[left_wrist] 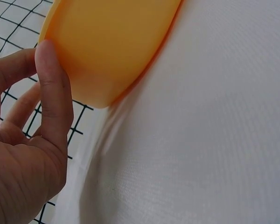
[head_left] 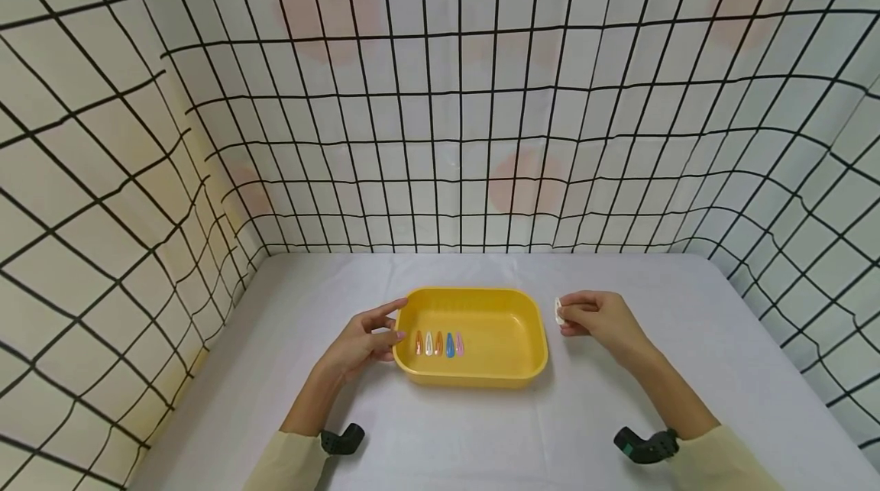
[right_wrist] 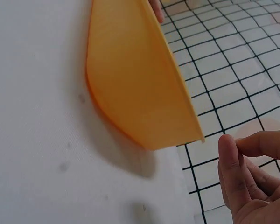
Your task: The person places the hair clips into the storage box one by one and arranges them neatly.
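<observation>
A shallow yellow tray (head_left: 509, 338) sits on the white-covered table. Inside it, near its left end, several snap hair clips lie in a row, among them an orange clip (head_left: 418, 343), a white clip (head_left: 429, 344), a blue clip (head_left: 450, 344) and a pink clip (head_left: 460, 344). My left hand (head_left: 363, 334) holds the tray's left end, thumb and forefinger at the rim. To the right of the tray, my right hand (head_left: 600, 319) pinches a small white hair clip (head_left: 558, 311) between thumb and fingers. In the right wrist view the fingertips hide that clip.
Black wire grid panels (head_left: 440, 117) rise behind the table and along both sides, with pale cloth behind them. The white tablecloth (head_left: 467, 437) spreads around the tray. A dark wrist camera (head_left: 342, 440) is strapped on the left wrist, and another camera (head_left: 645, 446) on the right.
</observation>
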